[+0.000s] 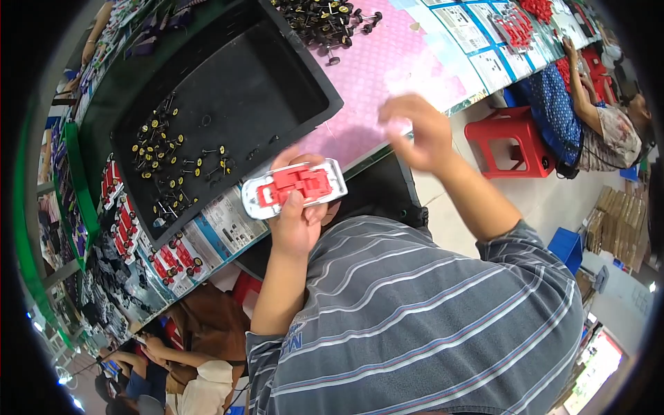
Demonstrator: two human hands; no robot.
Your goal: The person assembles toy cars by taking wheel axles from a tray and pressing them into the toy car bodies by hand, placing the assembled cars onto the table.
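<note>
A toy car body (294, 185), white outside with a red inner part, rests in my left hand (296, 232). The thumb presses on its near side and the fingers wrap beneath it. Out to the right, past the table's edge, my right hand (425, 138) is raised and slightly blurred. Its thumb stands apart from the bent fingers, and nothing shows between them. Just beyond the car body is a black tray (304, 121), holding small wheel-and-axle sets (158, 149) with black tyres and yellow hubs.
More wheel sets (325, 24) are heaped on the pink mat (373, 66). Red car parts with wheels (174, 259) lie left of the tray, and other red parts (513, 29) at the far right. A red stool (508, 142) stands on the floor. Other people sit along the table.
</note>
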